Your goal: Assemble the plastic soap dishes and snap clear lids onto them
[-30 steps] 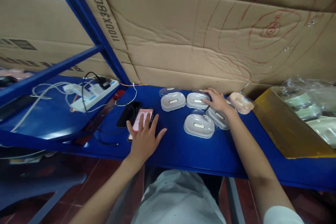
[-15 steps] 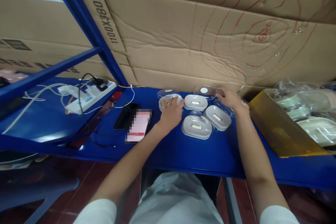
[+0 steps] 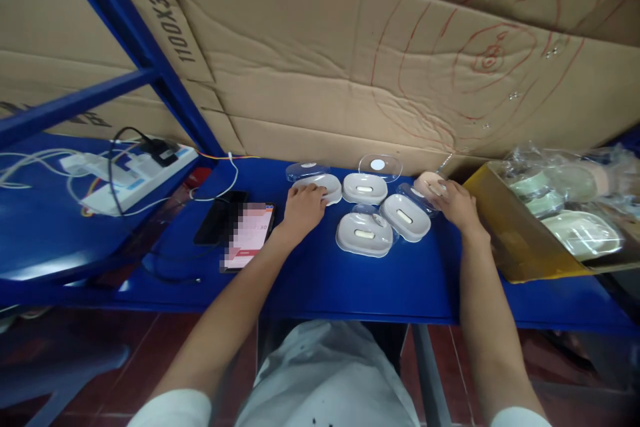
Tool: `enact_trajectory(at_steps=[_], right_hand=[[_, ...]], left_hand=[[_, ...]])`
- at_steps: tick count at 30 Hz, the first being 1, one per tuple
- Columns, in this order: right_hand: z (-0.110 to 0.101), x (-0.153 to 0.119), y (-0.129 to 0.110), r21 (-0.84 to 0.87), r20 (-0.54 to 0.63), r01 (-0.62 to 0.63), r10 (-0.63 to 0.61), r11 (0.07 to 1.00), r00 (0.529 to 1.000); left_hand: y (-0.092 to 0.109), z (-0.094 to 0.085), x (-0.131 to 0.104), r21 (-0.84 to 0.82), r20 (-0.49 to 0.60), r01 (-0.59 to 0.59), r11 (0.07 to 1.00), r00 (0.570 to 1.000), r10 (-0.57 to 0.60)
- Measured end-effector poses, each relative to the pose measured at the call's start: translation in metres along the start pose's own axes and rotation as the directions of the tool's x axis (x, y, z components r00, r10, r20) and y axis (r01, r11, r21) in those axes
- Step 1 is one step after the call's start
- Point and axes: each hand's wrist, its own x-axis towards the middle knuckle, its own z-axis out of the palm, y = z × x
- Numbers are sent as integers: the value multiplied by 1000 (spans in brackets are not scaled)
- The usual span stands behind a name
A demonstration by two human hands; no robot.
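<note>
Several pale oval dishes stand on the blue table. My left hand (image 3: pixel 305 208) rests with bent fingers on the leftmost dish (image 3: pixel 332 185); whether it grips the rim is hard to tell. Beside it lie a back dish (image 3: pixel 365 188), a right dish (image 3: pixel 405 216) and a front dish (image 3: pixel 365 234). Clear lids lie around them, one with a white round sticker (image 3: pixel 377 165) behind the back dish. My right hand (image 3: pixel 454 203) has its fingers on a pinkish oval piece (image 3: pixel 428 183) at the back right, closed at its edge.
Right of my right arm, a yellow-brown box (image 3: pixel 530 240) holds plastic-wrapped pale dishes. On the left are a phone with a lit screen (image 3: pixel 249 230), a dark phone (image 3: pixel 213 221), cables and a white power strip (image 3: pixel 140 180). Cardboard (image 3: pixel 300 60) stands behind the blue table (image 3: pixel 310 287).
My right hand has moved from the lid behind the dishes to the pinkish piece on the right. My left hand stays at the leftmost dish. The view has shifted slightly right.
</note>
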Motion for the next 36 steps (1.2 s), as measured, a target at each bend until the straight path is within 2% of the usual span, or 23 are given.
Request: enact_trajectory(at_steps=[4,9,12,17,20,23,32,34,36], right_hand=[[-11,1,-2,21,-43,10,-9,1000,999],[-22,-1,-9,-2,-178,-105,103,994,979],[-24,1,-21,-28,-214,-99,90,995,973],[-9,0,-47,-28,-25,47,-47,999,999],[1,-2,-54,-55,73,38,-34,998,997],[2,-3,-56,-84,141,35,-23,996,990],[-17,-7,-72,-105,150,62,-46,993,988],[-19,-4,-85,-74,153,124,-112,989,982],[-19,3,-105,-12,188,240,-233,971,954]], left_hand=[[4,-1,2,-27,-55,34,999,998,-36],[8,-1,4,-43,-112,32,999,993,-37],[8,-3,3,-29,-132,38,999,990,-42],[14,-10,-2,-11,-65,-40,999,997,39],[22,-10,-8,-8,-4,-80,997,997,80],[27,-9,-12,-5,33,-74,997,997,74],[16,-9,-10,-57,122,-89,994,988,95],[13,-8,-11,-76,139,-108,991,983,118],[10,-7,-11,-92,154,-127,988,978,140]])
